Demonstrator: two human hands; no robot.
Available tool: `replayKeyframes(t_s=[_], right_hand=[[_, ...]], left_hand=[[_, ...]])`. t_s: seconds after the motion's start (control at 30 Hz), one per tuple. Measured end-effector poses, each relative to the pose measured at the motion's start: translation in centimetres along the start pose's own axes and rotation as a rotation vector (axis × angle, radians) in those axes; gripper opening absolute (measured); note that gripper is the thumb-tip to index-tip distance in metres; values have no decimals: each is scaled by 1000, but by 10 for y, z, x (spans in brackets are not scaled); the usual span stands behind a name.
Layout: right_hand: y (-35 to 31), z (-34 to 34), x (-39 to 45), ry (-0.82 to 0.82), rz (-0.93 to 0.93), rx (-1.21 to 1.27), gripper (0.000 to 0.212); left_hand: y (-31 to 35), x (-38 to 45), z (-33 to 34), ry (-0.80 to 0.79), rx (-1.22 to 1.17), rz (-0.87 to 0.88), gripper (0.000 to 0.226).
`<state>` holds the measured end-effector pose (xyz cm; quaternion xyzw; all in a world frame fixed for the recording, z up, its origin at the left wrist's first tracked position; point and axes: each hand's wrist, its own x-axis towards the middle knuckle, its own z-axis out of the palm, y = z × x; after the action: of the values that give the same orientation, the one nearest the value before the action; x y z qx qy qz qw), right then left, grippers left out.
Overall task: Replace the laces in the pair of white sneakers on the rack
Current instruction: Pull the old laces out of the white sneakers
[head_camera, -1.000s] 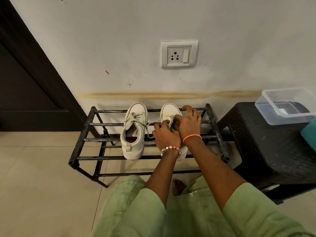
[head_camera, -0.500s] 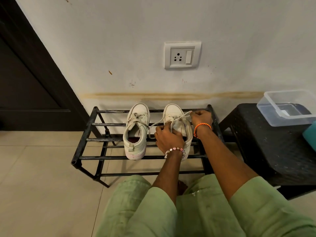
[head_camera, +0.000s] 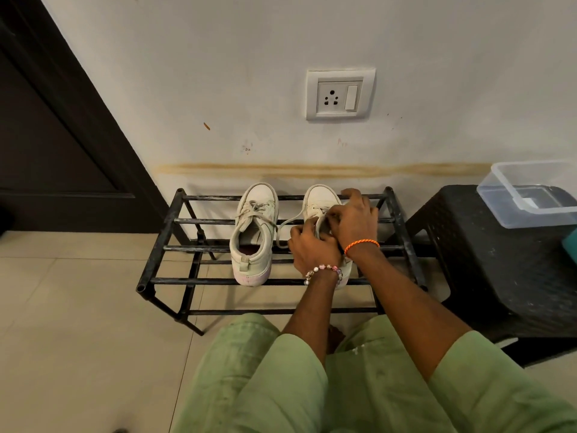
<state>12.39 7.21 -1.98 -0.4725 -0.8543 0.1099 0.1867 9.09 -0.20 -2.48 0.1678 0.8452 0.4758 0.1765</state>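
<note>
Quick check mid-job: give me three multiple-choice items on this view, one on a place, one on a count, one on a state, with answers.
1. Where does the clear plastic container sit?
A. on the black woven stool
B. on the floor
C. on the black metal rack

2. How many white sneakers are on the rack?
A. one
B. two
C. three

3. The left white sneaker is:
A. laced
B. laceless
C. overturned

Answers: 1 A, it rests on the stool top. 2 B, left one plus right white sneaker. 3 A, laces cross its tongue; left hand and right hand work the other.

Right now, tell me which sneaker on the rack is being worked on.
The right-hand sneaker: both hands, left hand and right hand, are on its laces. The left-hand sneaker sits untouched beside it, laced.
</note>
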Motion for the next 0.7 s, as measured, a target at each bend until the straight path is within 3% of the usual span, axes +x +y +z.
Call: replayKeyframes(t_s=[0.13,0.23,0.33,0.4,0.47,0.53,0.6,0.67,0.7], right_hand=[[1,6,-5,181,91,159,10],[-3,0,-1,397,398,574,6],[-8,-12,5,432,601,978,10],[-10,-16,7,419,650,1091,14],[-11,-16,7,376,717,1022,17],[-7,-13,5,336,708,736,27],[-5,-9,0,261,439,382,36],[-3,-5,-3,116,167,242,33],[-4,-6,-2,37,119,227,31]], left_hand=[[-1,0,0,4,20,18,35],[0,0,-1,0,47,35,38],[1,-1,0,7,49,31,38],[0,0,1,5,52,33,38],[-1,1,1,7,42,26,38],[0,1,1,14,37,21,38],[-1,0,1,13,30,25,38],[-2,1,2,11,8,24,37],[-2,2,2,9,2,21,36]])
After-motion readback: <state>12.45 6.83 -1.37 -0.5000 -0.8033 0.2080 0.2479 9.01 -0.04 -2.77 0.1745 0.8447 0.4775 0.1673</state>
